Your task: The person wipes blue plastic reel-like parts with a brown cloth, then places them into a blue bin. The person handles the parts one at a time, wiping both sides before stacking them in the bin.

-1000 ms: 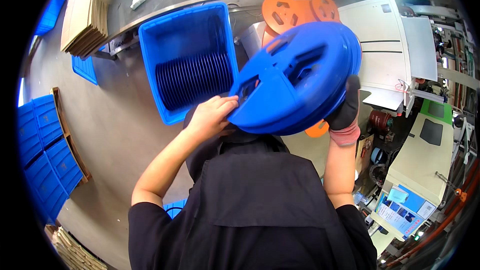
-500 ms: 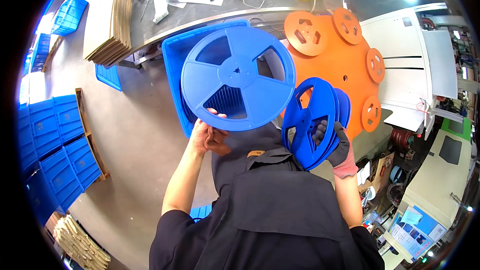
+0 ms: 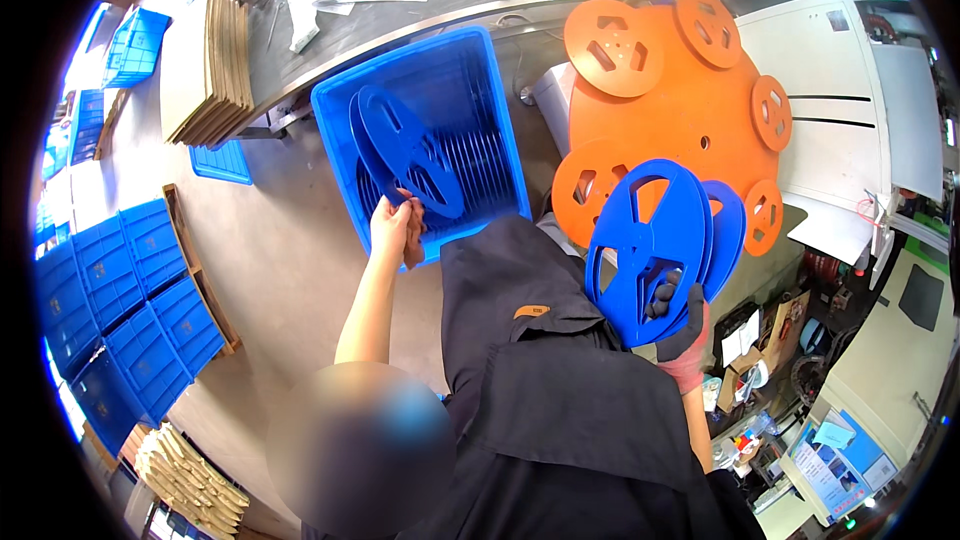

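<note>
My bare left hand [image 3: 398, 230] pinches the lower edge of a blue plastic reel [image 3: 410, 152], which stands tilted in the left part of a blue bin [image 3: 450, 58]. Another reel lies close behind it, and I cannot tell if my fingers touch that one. Several more reels stand on edge in a row inside the bin. My right hand [image 3: 685, 330], in a grey and pink glove, grips several blue reels [image 3: 650, 248] fanned together, its fingers through an opening in them. These reels are in front of a large orange round plate [image 3: 665, 130].
Several orange discs [image 3: 612, 45] sit around the plate's edge. Beyond the bin runs a dark worktable [image 3: 385, 10] with papers, a cable and stacked cardboard [image 3: 210, 70]. Blue crates [image 3: 125, 280] are stacked at the left; a white machine cabinet [image 3: 825, 110] stands right. A blurred round patch covers the lower left.
My left hand has lowered its reel leftward into the bin, turning it from face-on to steeply tilted. The reels in my right hand have shifted slightly right and fanned apart more.
</note>
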The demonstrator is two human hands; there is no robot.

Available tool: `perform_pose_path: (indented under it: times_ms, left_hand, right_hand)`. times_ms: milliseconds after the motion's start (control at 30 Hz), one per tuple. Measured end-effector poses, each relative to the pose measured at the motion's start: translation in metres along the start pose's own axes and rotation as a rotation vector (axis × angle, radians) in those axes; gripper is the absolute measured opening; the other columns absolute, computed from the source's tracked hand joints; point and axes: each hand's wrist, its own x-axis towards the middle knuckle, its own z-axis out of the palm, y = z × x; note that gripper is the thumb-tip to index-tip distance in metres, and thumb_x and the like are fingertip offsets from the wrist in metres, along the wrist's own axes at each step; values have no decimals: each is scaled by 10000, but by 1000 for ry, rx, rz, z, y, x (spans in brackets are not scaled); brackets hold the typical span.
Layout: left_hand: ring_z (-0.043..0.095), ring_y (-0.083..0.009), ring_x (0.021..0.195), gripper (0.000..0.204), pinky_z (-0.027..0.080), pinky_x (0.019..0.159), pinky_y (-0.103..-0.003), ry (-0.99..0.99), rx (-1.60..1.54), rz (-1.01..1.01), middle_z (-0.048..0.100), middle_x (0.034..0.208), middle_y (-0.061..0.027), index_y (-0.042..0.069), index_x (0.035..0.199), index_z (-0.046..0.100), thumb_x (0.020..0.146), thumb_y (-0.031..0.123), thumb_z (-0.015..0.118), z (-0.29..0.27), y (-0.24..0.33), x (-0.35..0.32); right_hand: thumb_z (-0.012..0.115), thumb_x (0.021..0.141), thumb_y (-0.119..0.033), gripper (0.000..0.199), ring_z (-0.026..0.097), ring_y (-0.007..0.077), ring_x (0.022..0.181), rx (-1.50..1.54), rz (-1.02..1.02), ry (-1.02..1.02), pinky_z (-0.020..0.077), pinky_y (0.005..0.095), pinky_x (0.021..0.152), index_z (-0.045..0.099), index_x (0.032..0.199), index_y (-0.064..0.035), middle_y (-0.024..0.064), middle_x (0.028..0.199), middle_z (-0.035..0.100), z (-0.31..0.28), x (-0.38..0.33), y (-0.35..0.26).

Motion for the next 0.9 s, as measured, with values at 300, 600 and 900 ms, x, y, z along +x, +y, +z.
perform_pose_path:
  times_ms: [300, 600, 900]
  left_hand:
    - [573, -163, 549, 85, 489, 502, -309, 89, 307, 61, 604, 718, -60, 49, 983, 571, 906, 50, 535, 57, -43, 105]
    - [634, -190, 804, 305, 512, 703, -312, -52, 645, -15, 640, 918, -72, 63, 1211, 546, 910, 100, 581, 89, -89, 151]
    - [575, -239, 1098, 714, 491, 881, -337, -138, 123, -229, 568, 1208, -117, 37, 1456, 283, 860, 96, 672, 50, -119, 87]
  right_hand:
    - [459, 993, -382, 437, 490, 121, 645, -54, 33, 27, 460, 308, 648, 554, 1120, 26, 35, 758, 550, -15, 25, -9]
    - [474, 981, -405, 479, 446, 111, 579, -211, -14, 14, 432, 296, 586, 563, 1108, 49, 24, 679, 497, -16, 30, -18]
    - [391, 995, -504, 524, 342, 87, 513, 80, -183, -184, 326, 259, 511, 551, 1092, -14, -28, 633, 368, -1, 27, -33]
